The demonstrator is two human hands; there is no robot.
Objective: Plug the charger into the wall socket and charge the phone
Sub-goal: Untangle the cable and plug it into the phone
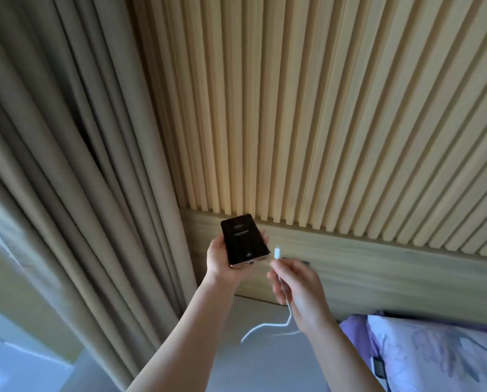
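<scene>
while the slatted wood wall (307,108) is filling most of the view, a plain wooden headboard panel (378,275) is running along beneath its slats, and everything else is sitting around that panel. beige curtains (67,165) are hanging in heavy folds to the left of the panel. a pale flat surface (253,363) is lying below it, and a lilac floral pillow (434,355) is resting at the panel's lower right. nothing is sitting between the phone's bottom edge and the cable tip.

the left hand (222,264) is cradling the phone (243,239) in front of the panel's left end, fingers curled round its sides. the phone is showing a dark screen with faint pale text, a gold frame, and a port on its near bottom edge. the right hand (299,290) is pinching the white charging cable (284,292) just behind its connector, thumb and fingers pressed together on it. the connector (277,251) is pointing up, just beside the phone's lower right corner but apart from it. the rest of the cable is trailing down past the wrist and curling across the pale surface below the panel.
</scene>
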